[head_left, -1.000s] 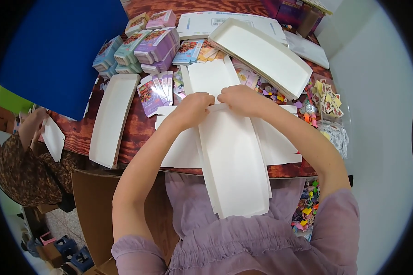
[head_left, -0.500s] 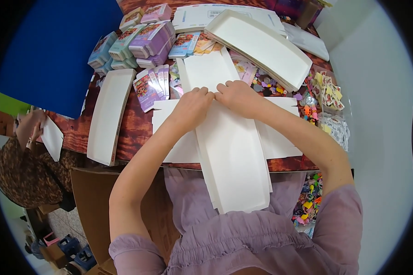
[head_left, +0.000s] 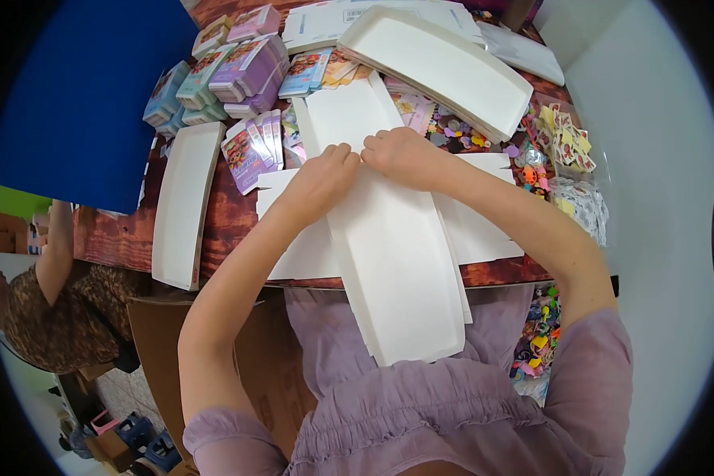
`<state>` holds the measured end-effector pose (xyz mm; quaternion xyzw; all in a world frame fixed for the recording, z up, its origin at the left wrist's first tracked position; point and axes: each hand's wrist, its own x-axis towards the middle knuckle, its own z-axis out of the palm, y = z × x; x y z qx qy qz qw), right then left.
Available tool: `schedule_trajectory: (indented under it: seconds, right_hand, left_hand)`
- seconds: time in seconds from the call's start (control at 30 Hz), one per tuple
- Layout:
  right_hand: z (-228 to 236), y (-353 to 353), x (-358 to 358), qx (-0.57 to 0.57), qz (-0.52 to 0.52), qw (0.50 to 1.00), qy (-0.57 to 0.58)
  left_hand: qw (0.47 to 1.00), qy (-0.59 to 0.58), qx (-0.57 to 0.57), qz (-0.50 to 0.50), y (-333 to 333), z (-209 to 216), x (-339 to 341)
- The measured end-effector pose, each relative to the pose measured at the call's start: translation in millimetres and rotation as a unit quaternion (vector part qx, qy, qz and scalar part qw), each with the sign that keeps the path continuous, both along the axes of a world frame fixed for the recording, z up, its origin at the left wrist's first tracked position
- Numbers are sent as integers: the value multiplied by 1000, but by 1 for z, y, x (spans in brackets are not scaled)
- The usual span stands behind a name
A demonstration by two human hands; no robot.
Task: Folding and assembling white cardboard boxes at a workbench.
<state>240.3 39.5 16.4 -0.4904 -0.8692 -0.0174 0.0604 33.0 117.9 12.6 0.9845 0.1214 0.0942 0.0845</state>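
Note:
A long white cardboard box blank (head_left: 397, 270) lies flat across the wooden table (head_left: 230, 218) and hangs over its near edge toward my lap. My left hand (head_left: 325, 176) and my right hand (head_left: 401, 152) sit side by side on the blank near its middle, fingers curled, pinching a fold line where the far flap (head_left: 337, 115) begins. Side flaps (head_left: 484, 226) of the blank stick out left and right under my forearms.
A folded white tray (head_left: 184, 202) lies at the left, another larger tray (head_left: 436, 63) at the far right. Small colourful packets (head_left: 250, 147) and boxes (head_left: 242, 67) sit beyond my hands. Small colourful trinkets (head_left: 559, 139) lie at the right. Another person (head_left: 55, 262) stands at the left.
The view has shifted slightly so the table sits higher in the picture. Both hands stay together on the blank's fold, drawn a little closer to each other.

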Motion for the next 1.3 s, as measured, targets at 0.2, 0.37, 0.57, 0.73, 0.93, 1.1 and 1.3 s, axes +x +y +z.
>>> schedule_trajectory:
  seconds: [0.2, 0.37, 0.57, 0.73, 0.93, 1.1, 1.3]
  right_hand:
    - [5, 3, 3, -58, -33, 998, 22]
    - [2, 4, -4, -63, -43, 997, -6]
    - [-12, -10, -10, 40, -43, 998, -12]
    - [-4, -1, 1, -18, -79, 995, 53]
    - [-11, 0, 0, -79, -108, 981, 142]
    - [-22, -10, -4, 27, -87, 989, 118]
    - [-8, -23, 7, 5, -159, 896, 415]
  left_hand:
    - [989, 41, -135, 38, 16, 7, 0]
    - [996, 80, 32, -10, 4, 2, 3]
    - [991, 84, 103, 20, -13, -2, 1]
    - [999, 41, -9, 33, 3, 6, 4]
    - [997, 58, -43, 28, 2, 11, 8]
    - [996, 72, 24, 45, -10, 12, 2]
    - [995, -1, -39, 88, -4, 47, -12]
